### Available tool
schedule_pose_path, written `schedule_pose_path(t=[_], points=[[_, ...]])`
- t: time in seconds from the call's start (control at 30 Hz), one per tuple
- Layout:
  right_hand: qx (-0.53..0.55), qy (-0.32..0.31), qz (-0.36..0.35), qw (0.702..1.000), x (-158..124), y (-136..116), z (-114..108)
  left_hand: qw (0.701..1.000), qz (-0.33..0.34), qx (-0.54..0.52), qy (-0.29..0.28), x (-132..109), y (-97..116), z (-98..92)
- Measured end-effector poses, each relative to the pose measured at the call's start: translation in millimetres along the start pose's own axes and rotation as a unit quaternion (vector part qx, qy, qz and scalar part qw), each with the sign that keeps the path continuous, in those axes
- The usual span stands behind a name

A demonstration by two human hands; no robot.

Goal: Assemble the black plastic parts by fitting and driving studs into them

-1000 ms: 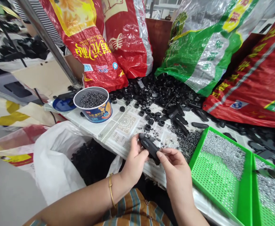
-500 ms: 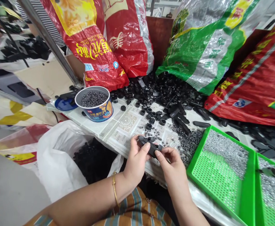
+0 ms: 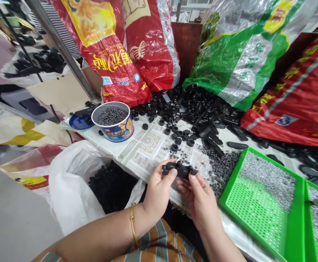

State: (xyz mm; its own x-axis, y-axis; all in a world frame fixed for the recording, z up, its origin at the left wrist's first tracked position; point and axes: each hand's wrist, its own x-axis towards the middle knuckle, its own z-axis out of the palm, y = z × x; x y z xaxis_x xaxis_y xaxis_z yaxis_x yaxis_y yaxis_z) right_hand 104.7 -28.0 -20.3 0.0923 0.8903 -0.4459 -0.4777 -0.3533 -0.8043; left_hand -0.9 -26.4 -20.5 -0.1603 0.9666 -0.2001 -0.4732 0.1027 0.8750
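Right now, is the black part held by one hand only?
No, fingers of both the left hand and the right hand grip the black part.

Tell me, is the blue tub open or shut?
Open: nothing covers the top of the blue tub, and tiny dark pieces show inside.

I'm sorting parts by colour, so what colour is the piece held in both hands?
The held piece is black; the head view shows it best.

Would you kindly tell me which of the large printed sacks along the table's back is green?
The third sack from the left is mostly green; the other sacks are mainly red.
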Motion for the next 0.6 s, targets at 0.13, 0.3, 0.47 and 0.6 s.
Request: schedule_pose_path(t=[0.13, 0.3, 0.47, 0.6], points=[[0.037, 0.013, -0.035, 0.999, 0.5, 3.6, 0.8, 1.0, -0.006, -0.015, 0.008, -5.0, 0.7, 4.1], [-0.105, 0.022, -0.121, 0.987, -4.2, 6.5, 0.4, 0.989, -0.068, -0.127, 0.016, 3.1, 9.7, 10.4], [-0.317, -0.128, -0.257, 0.904, -10.4, -12.2, -16.8, 0.968, -0.183, -0.172, -0.02, 18.6, 23.1, 2.9], [-0.425, -0.186, -0.295, 0.835, 2.2, -34.4, -31.0, 0.922, -0.32, -0.189, -0.107, 15.5, 23.4, -2.1]])
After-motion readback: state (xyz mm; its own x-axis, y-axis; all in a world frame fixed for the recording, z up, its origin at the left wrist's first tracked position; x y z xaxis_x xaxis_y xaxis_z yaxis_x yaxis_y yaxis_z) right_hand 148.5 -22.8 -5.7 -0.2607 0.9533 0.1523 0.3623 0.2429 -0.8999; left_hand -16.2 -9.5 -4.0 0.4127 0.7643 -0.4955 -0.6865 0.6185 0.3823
